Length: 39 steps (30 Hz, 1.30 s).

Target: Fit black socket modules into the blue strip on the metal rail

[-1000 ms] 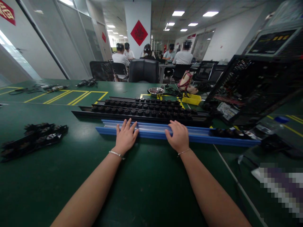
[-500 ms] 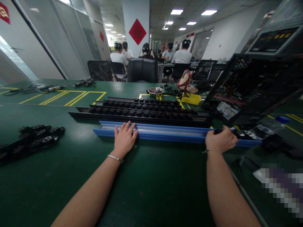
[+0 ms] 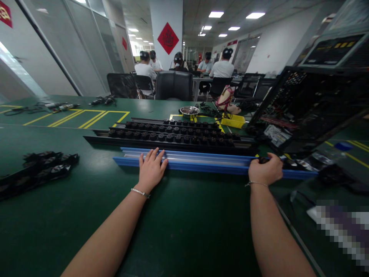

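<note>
A long blue rail (image 3: 201,165) with a pale metallic channel lies across the green table in front of me. My left hand (image 3: 151,167) rests on its left part, fingers spread over the channel, holding nothing. Near the rail's right end, my right hand (image 3: 265,170) is closed around a small black module (image 3: 263,159), most of it hidden by my fingers. Just behind the blue rail lie black rails (image 3: 173,143) filled with rows of round, socket-like black modules (image 3: 170,136).
A black module strip (image 3: 43,171) lies at the left. A metal bowl (image 3: 189,111) and a yellow tray (image 3: 233,120) stand behind the rails. An open computer case (image 3: 305,104) rises at the right, near a clear bottle (image 3: 328,156). People (image 3: 221,67) sit farther back.
My right hand has shifted slightly left along the blue rail with the black module. My left hand has stayed in place.
</note>
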### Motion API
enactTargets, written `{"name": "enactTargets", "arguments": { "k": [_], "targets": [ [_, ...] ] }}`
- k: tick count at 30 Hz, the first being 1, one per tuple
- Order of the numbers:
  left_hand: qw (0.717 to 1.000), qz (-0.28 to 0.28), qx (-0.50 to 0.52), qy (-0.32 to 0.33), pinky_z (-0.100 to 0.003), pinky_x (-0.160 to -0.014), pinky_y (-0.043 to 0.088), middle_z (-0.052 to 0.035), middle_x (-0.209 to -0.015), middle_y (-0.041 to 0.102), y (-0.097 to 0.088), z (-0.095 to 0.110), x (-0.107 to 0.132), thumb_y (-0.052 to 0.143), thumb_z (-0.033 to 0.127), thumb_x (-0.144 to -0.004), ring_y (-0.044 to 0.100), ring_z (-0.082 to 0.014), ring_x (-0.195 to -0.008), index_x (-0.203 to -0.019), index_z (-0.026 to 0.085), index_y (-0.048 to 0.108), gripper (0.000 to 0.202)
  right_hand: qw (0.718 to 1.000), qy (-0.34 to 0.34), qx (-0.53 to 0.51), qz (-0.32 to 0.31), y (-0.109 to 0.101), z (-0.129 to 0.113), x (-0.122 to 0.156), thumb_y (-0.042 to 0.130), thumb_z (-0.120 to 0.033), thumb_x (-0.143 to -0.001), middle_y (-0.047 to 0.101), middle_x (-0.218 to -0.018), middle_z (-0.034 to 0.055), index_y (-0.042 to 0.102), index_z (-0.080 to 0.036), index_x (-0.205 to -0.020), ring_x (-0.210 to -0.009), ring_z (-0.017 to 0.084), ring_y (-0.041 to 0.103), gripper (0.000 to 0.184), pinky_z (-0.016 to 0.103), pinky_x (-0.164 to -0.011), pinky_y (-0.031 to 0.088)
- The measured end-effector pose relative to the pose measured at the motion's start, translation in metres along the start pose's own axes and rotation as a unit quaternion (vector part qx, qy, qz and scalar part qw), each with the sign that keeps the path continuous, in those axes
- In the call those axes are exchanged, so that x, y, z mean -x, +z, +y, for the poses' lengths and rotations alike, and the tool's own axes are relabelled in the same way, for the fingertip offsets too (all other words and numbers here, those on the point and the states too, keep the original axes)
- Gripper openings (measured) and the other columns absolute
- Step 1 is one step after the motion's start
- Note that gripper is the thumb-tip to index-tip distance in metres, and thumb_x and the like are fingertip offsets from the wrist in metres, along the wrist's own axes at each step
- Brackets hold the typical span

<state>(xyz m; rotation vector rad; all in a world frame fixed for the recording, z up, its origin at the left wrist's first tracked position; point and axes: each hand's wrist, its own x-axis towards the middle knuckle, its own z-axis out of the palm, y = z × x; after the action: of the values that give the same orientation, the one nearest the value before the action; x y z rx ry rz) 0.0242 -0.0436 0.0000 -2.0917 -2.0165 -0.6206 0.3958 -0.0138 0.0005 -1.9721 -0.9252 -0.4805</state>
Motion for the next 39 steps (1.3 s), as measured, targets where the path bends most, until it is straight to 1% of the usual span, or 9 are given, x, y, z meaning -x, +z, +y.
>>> {"name": "enactTargets", "arguments": {
  "k": [3, 5, 10, 14, 19, 24, 30, 36, 39],
  "targets": [
    [1.0, 0.002, 0.002, 0.003, -0.052, -0.109, 0.014, -0.0072, -0.141, 0.042, -0.001, 0.0, 0.0, 0.028, 0.048, -0.089, 0.035, -0.027, -0.131, -0.131, 0.027, 0.048, 0.05, 1.0, -0.004, -0.016, -0.003, -0.001, -0.002, 0.001, 0.054, -0.022, -0.065, 0.055, -0.111, 0.0172, 0.052, -0.015, -0.111, -0.107, 0.034, 0.049, 0.047, 0.047, -0.083, 0.038],
    [1.0, 0.003, 0.0, 0.003, -0.052, -0.11, 0.014, -0.0072, -0.141, 0.043, -0.001, 0.001, 0.0, 0.028, 0.048, -0.09, 0.035, -0.0264, -0.131, -0.131, 0.027, 0.048, 0.05, 1.0, -0.011, -0.021, -0.006, -0.001, -0.004, 0.002, 0.054, -0.022, -0.065, 0.053, -0.113, 0.0176, 0.05, -0.015, -0.113, -0.11, 0.035, 0.047, 0.049, 0.049, -0.085, 0.037],
    [1.0, 0.007, -0.005, 0.003, -0.05, -0.109, 0.015, -0.0067, -0.14, 0.044, 0.001, 0.0, 0.0, 0.027, 0.048, -0.09, 0.035, -0.0256, -0.13, -0.13, 0.028, 0.048, 0.05, 0.999, -0.03, -0.026, -0.005, -0.003, -0.009, 0.006, 0.055, -0.022, -0.063, 0.053, -0.109, 0.0166, 0.046, -0.015, -0.116, -0.108, 0.033, 0.047, 0.054, 0.045, -0.084, 0.039],
    [1.0, 0.017, -0.01, 0.007, -0.05, -0.108, 0.017, -0.0075, -0.14, 0.045, 0.001, 0.0, 0.001, 0.028, 0.047, -0.09, 0.037, -0.0258, -0.129, -0.13, 0.026, 0.048, 0.05, 0.998, -0.031, -0.056, 0.003, -0.003, -0.012, 0.007, 0.055, -0.02, -0.059, 0.054, -0.103, 0.0122, 0.044, -0.015, -0.117, -0.102, 0.03, 0.05, 0.059, 0.042, -0.083, 0.041],
    [0.999, 0.025, -0.017, 0.012, -0.051, -0.107, 0.019, -0.0076, -0.139, 0.045, 0.001, 0.001, 0.001, 0.028, 0.046, -0.091, 0.037, -0.0259, -0.128, -0.129, 0.024, 0.049, 0.049, 0.995, -0.025, -0.096, 0.004, -0.003, -0.013, 0.008, 0.056, -0.019, -0.057, 0.05, -0.095, 0.0072, 0.045, -0.018, -0.112, -0.094, 0.027, 0.05, 0.056, 0.043, -0.082, 0.042],
    [0.999, 0.028, -0.015, 0.011, -0.05, -0.106, 0.021, -0.0079, -0.138, 0.046, 0.001, 0.001, 0.001, 0.029, 0.046, -0.09, 0.038, -0.0265, -0.128, -0.128, 0.024, 0.05, 0.049, 0.994, -0.029, -0.103, -0.015, -0.003, -0.014, 0.009, 0.056, -0.019, -0.057, 0.046, -0.091, 0.0056, 0.044, -0.019, -0.11, -0.093, 0.027, 0.048, 0.053, 0.044, -0.082, 0.042],
    [1.0, 0.026, -0.016, 0.008, -0.048, -0.104, 0.024, -0.0074, -0.138, 0.046, 0.001, 0.001, 0.001, 0.029, 0.045, -0.09, 0.038, -0.0258, -0.128, -0.128, 0.026, 0.05, 0.048, 0.992, -0.039, -0.116, -0.02, -0.001, -0.017, 0.012, 0.055, -0.019, -0.057, 0.043, -0.085, 0.0032, 0.045, -0.018, -0.106, -0.089, 0.025, 0.046, 0.05, 0.044, -0.083, 0.041],
    [0.999, 0.031, -0.02, 0.007, -0.047, -0.104, 0.023, -0.007, -0.138, 0.046, 0.003, 0.0, 0.001, 0.029, 0.046, -0.09, 0.038, -0.0254, -0.128, -0.128, 0.026, 0.05, 0.048, 0.989, -0.067, -0.124, -0.035, 0.0, -0.023, 0.017, 0.054, -0.02, -0.057, 0.043, -0.084, 0.003, 0.046, -0.018, -0.104, -0.088, 0.024, 0.047, 0.048, 0.041, -0.08, 0.041],
    [0.999, 0.031, -0.017, 0.009, -0.047, -0.104, 0.023, -0.0071, -0.138, 0.046, 0.003, 0.0, 0.001, 0.029, 0.046, -0.09, 0.038, -0.0254, -0.128, -0.128, 0.026, 0.05, 0.048, 0.989, -0.07, -0.122, -0.038, -0.001, -0.026, 0.02, 0.054, -0.02, -0.057, 0.044, -0.084, 0.0029, 0.047, -0.019, -0.103, -0.087, 0.024, 0.047, 0.047, 0.04, -0.079, 0.041]
  ]
}}
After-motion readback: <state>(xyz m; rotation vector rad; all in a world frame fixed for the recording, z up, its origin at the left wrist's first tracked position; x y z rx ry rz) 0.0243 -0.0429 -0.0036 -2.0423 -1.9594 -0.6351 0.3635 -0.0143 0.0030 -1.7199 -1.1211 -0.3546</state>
